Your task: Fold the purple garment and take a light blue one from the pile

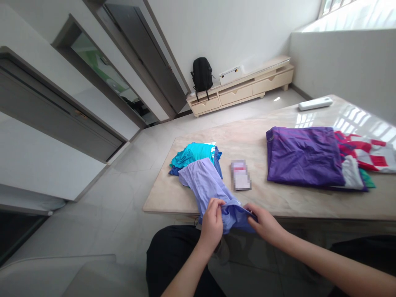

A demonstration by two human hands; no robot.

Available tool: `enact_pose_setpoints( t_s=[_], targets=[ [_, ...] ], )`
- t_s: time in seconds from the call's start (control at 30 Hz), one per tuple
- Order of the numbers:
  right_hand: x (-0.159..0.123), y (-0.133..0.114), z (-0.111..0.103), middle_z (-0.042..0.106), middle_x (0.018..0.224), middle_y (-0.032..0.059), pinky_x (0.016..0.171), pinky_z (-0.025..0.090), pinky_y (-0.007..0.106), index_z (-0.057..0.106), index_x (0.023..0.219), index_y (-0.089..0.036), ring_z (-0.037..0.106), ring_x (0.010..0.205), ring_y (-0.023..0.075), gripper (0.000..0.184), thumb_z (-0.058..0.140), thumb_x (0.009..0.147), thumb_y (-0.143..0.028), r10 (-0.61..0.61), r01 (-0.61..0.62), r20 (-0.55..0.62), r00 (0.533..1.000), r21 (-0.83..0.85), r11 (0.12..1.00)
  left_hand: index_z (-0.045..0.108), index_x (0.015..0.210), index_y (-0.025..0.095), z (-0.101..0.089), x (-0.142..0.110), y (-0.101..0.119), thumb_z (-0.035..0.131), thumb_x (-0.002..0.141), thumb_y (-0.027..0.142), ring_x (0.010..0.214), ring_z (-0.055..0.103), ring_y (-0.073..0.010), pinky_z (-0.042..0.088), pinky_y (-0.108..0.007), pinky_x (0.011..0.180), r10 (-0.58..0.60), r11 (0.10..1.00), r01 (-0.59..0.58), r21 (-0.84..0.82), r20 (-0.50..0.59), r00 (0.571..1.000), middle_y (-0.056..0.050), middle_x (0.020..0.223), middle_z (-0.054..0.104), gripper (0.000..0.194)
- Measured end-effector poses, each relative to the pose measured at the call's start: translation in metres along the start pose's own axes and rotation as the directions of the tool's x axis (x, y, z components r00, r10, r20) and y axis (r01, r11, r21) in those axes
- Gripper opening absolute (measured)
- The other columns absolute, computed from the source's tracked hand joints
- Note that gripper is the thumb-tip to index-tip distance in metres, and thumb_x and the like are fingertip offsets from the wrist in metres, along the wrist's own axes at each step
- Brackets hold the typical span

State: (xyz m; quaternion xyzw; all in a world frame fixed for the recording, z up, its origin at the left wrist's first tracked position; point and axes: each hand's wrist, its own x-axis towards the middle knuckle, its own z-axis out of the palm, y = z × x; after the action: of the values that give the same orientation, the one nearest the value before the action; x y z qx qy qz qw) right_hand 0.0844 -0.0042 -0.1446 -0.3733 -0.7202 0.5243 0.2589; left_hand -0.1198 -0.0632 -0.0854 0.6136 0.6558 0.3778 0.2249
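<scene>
A lavender garment [207, 179] drapes over the near edge of the table, its far end resting against a pile of turquoise and blue clothes [196, 153]. My left hand [213, 220] pinches its edge at the near end. My right hand [261, 222] grips the same garment by another edge, further right, so the fabric stretches between both hands and gapes a little. Whether it is a shirt or trousers I cannot tell. Just beyond my hands lies a small blurred-out rectangular item [241, 175].
A folded purple garment [305, 156] lies on the marble-look table [247, 140], partly over red-and-white checked cloth [374, 152]. A white elongated object [315, 103] sits near the far corner. Beyond are a low cabinet [236, 96] and a black backpack [202, 74].
</scene>
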Motion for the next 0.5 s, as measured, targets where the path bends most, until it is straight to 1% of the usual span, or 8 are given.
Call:
enact_pose_setpoints(
  t_s=[0.1,0.2,0.27,0.33,0.4,0.47,0.5],
  targets=[
    [0.003,0.000,-0.005,0.073,0.100,0.0070,0.087,0.050,0.037,0.066,0.101,-0.019,0.067,0.094,0.0244,0.023,0.047,0.088,-0.018,-0.014,0.013,-0.043,0.999,-0.031,0.999,0.064,0.105,0.021,-0.006,0.001,0.004,0.035,0.105,0.017,0.101,0.063,-0.0183,0.048,-0.028,0.091,0.062,0.996,-0.066,0.054,0.074,0.995,-0.007,0.106,0.063,0.029],
    [0.008,-0.003,-0.012,0.075,0.107,0.0104,0.091,0.051,0.039,0.068,0.110,-0.017,0.069,0.100,0.0266,0.029,0.047,0.094,-0.028,-0.023,0.019,-0.072,0.997,-0.058,0.998,0.065,0.114,0.021,-0.017,0.003,0.009,0.038,0.107,0.024,0.106,0.064,-0.0188,0.048,-0.029,0.095,0.108,0.989,-0.121,0.081,0.156,0.982,-0.008,0.112,0.065,0.028],
    [0.011,-0.008,-0.019,0.077,0.109,0.0108,0.090,0.053,0.039,0.071,0.113,-0.018,0.071,0.099,0.0275,0.032,0.050,0.095,-0.035,-0.033,0.027,-0.065,0.997,-0.089,0.996,0.064,0.125,0.023,-0.026,0.004,0.010,0.050,0.105,0.030,0.111,0.064,-0.0204,0.049,-0.030,0.098,0.130,0.982,-0.159,0.103,0.244,0.961,-0.008,0.116,0.066,0.025],
    [0.012,-0.016,-0.030,0.079,0.107,0.0097,0.087,0.053,0.038,0.075,0.110,-0.020,0.072,0.096,0.0282,0.030,0.056,0.094,-0.037,-0.048,0.042,-0.045,0.998,-0.139,0.989,0.061,0.135,0.024,-0.034,0.002,0.011,0.064,0.098,0.033,0.116,0.064,-0.0228,0.049,-0.032,0.101,0.138,0.974,-0.192,0.123,0.350,0.926,-0.008,0.122,0.066,0.038],
    [0.008,-0.026,-0.044,0.080,0.103,0.0090,0.086,0.054,0.039,0.079,0.104,-0.022,0.073,0.092,0.0290,0.026,0.060,0.091,-0.035,-0.062,0.054,-0.033,0.998,-0.202,0.978,0.056,0.143,0.025,-0.043,-0.005,0.014,0.069,0.093,0.028,0.122,0.062,-0.0251,0.048,-0.035,0.105,0.115,0.969,-0.196,0.151,0.428,0.896,-0.009,0.130,0.066,0.051],
    [-0.002,-0.040,-0.060,0.081,0.101,0.0096,0.087,0.054,0.039,0.081,0.100,-0.022,0.074,0.091,0.0297,0.024,0.062,0.088,-0.030,-0.074,0.063,-0.033,0.997,-0.263,0.963,0.055,0.145,0.026,-0.052,-0.018,0.023,0.064,0.094,0.019,0.124,0.063,-0.0263,0.048,-0.037,0.107,0.057,0.967,-0.164,0.195,0.461,0.886,-0.010,0.136,0.065,0.053],
    [-0.012,-0.049,-0.067,0.081,0.101,0.0100,0.087,0.054,0.039,0.082,0.100,-0.022,0.075,0.091,0.0297,0.024,0.062,0.087,-0.028,-0.086,0.077,-0.018,0.996,-0.289,0.954,0.058,0.143,0.026,-0.059,-0.027,0.030,0.060,0.093,0.015,0.122,0.064,-0.0263,0.049,-0.036,0.106,0.028,0.967,-0.143,0.210,0.468,0.883,-0.010,0.136,0.065,0.051]
  ],
)
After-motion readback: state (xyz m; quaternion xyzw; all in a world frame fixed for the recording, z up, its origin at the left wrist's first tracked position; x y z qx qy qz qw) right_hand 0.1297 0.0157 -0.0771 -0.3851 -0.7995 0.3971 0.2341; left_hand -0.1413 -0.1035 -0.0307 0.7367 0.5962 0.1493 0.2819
